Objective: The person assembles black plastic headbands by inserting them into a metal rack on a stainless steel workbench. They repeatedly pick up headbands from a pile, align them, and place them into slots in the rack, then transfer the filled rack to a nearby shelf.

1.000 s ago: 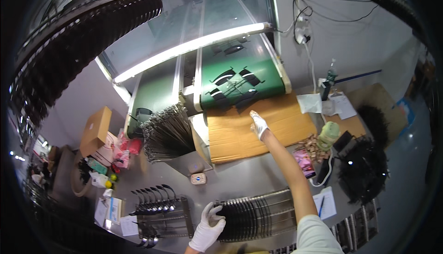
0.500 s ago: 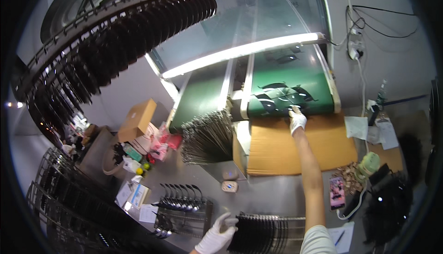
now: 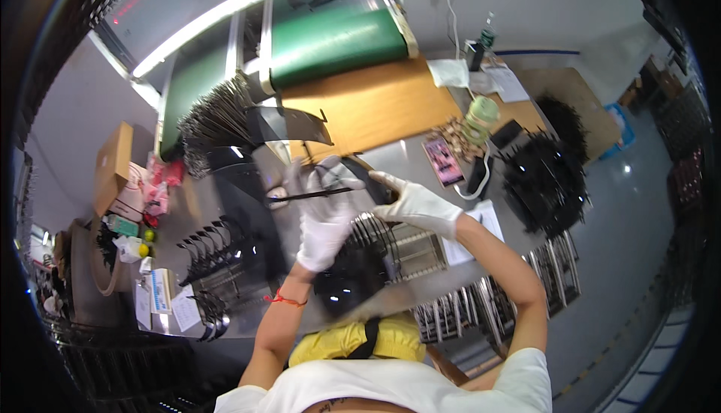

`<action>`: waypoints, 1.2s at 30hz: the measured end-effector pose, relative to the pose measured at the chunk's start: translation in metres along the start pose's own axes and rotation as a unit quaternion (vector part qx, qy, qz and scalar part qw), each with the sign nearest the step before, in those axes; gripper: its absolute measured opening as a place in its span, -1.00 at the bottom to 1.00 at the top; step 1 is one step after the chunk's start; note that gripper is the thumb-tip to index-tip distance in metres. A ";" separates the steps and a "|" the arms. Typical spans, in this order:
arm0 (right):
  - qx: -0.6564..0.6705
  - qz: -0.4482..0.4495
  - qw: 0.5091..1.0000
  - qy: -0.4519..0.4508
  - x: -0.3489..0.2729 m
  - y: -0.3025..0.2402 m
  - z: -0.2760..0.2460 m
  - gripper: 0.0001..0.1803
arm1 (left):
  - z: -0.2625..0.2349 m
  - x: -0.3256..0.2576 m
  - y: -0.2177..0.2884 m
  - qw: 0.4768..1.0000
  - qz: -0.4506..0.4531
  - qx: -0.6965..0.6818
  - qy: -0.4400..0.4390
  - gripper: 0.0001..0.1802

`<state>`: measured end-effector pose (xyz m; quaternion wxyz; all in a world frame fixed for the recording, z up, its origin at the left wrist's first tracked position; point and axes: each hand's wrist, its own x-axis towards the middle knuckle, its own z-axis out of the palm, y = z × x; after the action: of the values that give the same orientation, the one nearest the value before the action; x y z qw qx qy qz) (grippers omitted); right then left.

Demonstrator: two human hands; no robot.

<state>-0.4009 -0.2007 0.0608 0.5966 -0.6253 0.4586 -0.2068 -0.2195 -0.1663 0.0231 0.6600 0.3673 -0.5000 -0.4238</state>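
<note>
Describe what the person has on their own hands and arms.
The left hand and right hand wear white gloves reaching the wrists. A thin red cord circles the left wrist beside the glove's edge. White short sleeves leave the forearms otherwise uncovered. The left glove is blurred.

The grey metal bench (image 3: pixel 409 161) carries a flat tan cardboard sheet (image 3: pixel 375 105) beyond the right grip (image 3: pixel 420 205), a rectangular pink-screened phone (image 3: pixel 444 162) near it, and a white paper sheet (image 3: pixel 186 308) well left.
</note>
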 end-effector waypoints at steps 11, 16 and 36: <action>-0.179 -0.045 0.966 0.178 -0.029 0.127 0.027 -0.36 | -0.040 -0.009 0.033 0.873 -0.141 -0.467 0.005 -0.55; -0.316 -0.060 0.947 0.021 -0.020 0.194 0.044 -0.62 | -0.069 -0.029 0.027 0.868 -0.128 -0.480 -0.017 -0.45; -0.494 -0.251 0.828 0.085 -0.022 0.038 0.036 -0.56 | -0.014 -0.049 0.064 0.771 -0.412 -0.482 0.062 -0.53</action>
<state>-0.3955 -0.1574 0.0240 0.0950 -0.9099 0.3758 -0.1474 -0.2001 -0.0961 0.0606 0.5425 0.1973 0.0111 -0.8165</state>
